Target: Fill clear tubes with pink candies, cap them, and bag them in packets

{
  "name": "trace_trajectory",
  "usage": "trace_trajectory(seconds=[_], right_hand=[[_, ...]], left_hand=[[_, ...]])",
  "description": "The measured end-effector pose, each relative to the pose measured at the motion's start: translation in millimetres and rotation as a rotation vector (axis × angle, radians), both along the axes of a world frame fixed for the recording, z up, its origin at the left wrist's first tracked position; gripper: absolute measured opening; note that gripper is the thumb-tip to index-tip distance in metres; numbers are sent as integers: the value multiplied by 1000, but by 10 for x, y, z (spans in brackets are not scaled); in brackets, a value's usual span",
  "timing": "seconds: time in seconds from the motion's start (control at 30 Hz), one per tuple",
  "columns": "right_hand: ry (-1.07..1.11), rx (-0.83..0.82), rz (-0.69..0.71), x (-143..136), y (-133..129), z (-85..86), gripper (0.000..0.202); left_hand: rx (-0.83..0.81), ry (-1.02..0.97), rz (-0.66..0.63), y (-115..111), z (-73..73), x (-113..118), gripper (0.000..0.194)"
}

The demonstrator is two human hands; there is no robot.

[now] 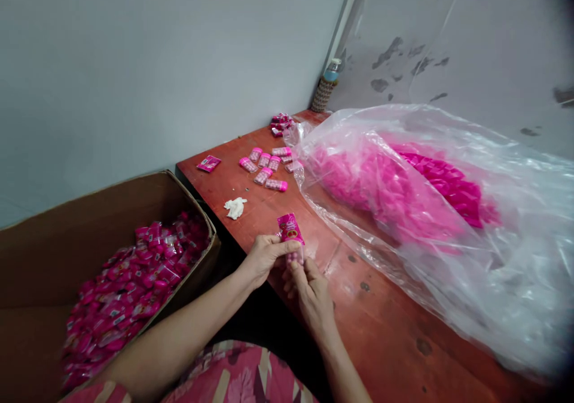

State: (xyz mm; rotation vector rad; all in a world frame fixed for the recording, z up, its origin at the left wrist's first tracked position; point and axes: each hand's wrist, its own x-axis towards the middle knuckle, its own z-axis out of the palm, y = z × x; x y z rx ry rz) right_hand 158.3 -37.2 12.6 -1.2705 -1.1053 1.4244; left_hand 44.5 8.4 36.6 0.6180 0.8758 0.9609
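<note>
The red table (372,319) runs under a plastic bag (452,271) at right; by the table's near edge, the left hand (262,259) and right hand (316,302) could drop the pink packet (290,228) if their pinch loosened. Both have fingers nearly closed, left across its middle, right at its near, see-through end.

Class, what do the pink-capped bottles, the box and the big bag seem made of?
Bottles: probably glossy, hard plastic; contents show through clear walls.
Box: likely matt brown cardboard; its rim looks worn.
Bag: apparently thin, shiny plastic film, since it wrinkles and catches light.
</note>
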Motion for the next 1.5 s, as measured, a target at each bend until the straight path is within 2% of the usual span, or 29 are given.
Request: trace_trajectory(seconds=[0.17, 0.3, 0.4, 0.5, 0.67, 0.73, 0.83, 0.9, 0.93, 1.07, 1.2, 1.33, 1.5], right_hand=[[262, -99, 39, 12, 43, -25, 31], [221, -84, 30, 30, 45, -49, 29], [295, -69, -6, 35, 54, -40, 26], [399, -66, -28, 9, 105, -13, 32], [400, -78, 23, -159, 189, 40, 39], [409, -86, 61, -215, 183, 70, 41], [409, -75, 68, -195, 159, 125, 38], [352, -56, 14, -112, 155, 153, 34], [316, -49, -17, -59, 158, 160, 32], [200, -59, -49, 122, 157, 136, 29], [76, -99, -53, 195, 85, 69, 29], [-5, -129, -66, 232, 38, 3, 25], [-120, -97, -85, 203, 82, 17, 26]], left_hand=[[22, -64, -115, -32, -41, 33, 31], [29, -89, -125, -62, -60, 33, 30], [0, -146, -138, -101, -51, 13, 28], [-11, -216, -150, -134, -57, -34, 29], [8, -213, -139, -202, -48, -199, 28], [33, -156, -56, -275, 2, -315, 23], [120, -90, 296, -393, 85, -528, 20], [205, 14, 445, -414, 93, -640, 26], [263, 126, 437, -396, 74, -668, 30], [616, 729, 211, -188, -130, -538, 42], [832, 1068, 54, -9, -375, -308, 30], [901, 1232, 34, -5, -482, -255, 24], [882, 1246, 75, -38, -458, -222, 18]])
